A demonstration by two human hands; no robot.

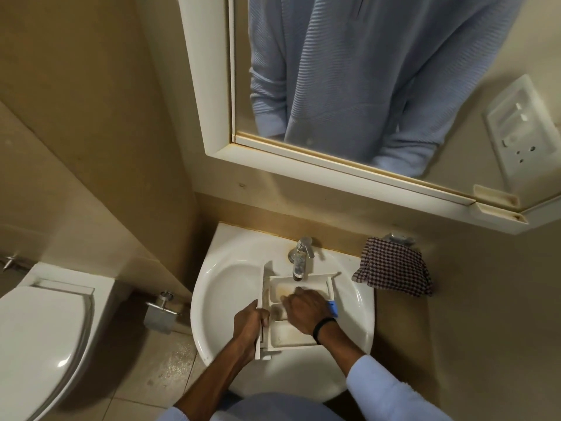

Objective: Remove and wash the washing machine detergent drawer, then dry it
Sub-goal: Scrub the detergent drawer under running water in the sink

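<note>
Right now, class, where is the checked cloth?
In the head view, the checked cloth hangs on the wall right of the sink, just beside the tap.

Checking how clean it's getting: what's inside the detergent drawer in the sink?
Inside the detergent drawer, brownish residue stains the compartment below the tap. The right hand reaches in and covers the middle, so that part cannot be seen.

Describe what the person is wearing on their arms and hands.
The left hand and right hand are bare, with no gloves. A black band circles the right wrist. Both sleeves are light blue and pushed up the forearms: the right sleeve and the left sleeve.
</note>
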